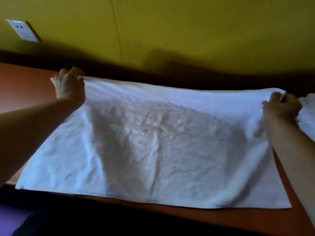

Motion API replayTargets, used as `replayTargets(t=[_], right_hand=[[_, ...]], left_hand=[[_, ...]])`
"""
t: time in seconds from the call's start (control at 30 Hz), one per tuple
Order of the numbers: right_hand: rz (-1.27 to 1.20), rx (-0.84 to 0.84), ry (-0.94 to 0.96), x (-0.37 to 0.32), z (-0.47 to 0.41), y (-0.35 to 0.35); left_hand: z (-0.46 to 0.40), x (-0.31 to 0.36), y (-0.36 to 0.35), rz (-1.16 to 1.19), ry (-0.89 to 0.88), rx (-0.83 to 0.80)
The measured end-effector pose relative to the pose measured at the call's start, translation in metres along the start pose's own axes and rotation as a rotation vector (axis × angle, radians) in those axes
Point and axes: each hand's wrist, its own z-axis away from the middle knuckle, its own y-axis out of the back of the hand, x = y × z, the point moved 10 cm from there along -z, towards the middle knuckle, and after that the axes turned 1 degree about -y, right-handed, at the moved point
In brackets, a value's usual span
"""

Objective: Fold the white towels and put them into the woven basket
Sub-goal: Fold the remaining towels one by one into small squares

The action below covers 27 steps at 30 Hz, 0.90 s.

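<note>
White towel (153, 142) spread flat on bench (25, 86). Left hand (69, 86) grip pinches far left corner; right hand (281, 108) grip pinches far right corner. Second white cloth (308, 114) cut off at right edge.

1. Pretty dim overall, whole frame soft and a bit smeary.
2. Big dark shadow pools in the middle of the towel (153, 142); another runs along the wall (187, 31) base.
3. Wide-angle bend curves the surface (25, 86) edges.
4. Right hand (281, 108) is motion-blurred.
</note>
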Motion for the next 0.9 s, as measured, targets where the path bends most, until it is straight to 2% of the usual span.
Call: replayTargets(t=[0.1, 0.17, 0.27, 0.4, 0.5, 0.7, 0.9], right_hand=[[0.321, -0.003, 0.026, 0.018, -0.016, -0.009], [0.443, -0.046, 0.057, 0.022, -0.015, -0.013], [0.52, -0.096, 0.085, 0.028, -0.02, -0.019], [0.629, -0.172, 0.184, 0.023, -0.026, -0.029], [0.707, -0.307, 0.251, 0.016, -0.021, -0.04], [0.663, -0.367, 0.286, 0.007, -0.013, -0.032], [0.353, -0.453, 0.174, 0.033, -0.031, -0.025]], left_hand=[[-0.002, 0.012, -0.022, 0.059, -0.013, -0.024], [-0.001, 0.016, -0.034, 0.046, -0.007, -0.046], [-0.006, 0.017, -0.055, 0.001, -0.049, -0.092], [-0.009, 0.021, -0.059, -0.208, -0.107, -0.107], [0.007, 0.057, -0.052, -0.169, -0.254, -0.065], [0.11, 0.168, -0.068, 0.049, -0.578, -0.241], [0.26, 0.281, -0.067, 0.245, -0.827, -0.366]])
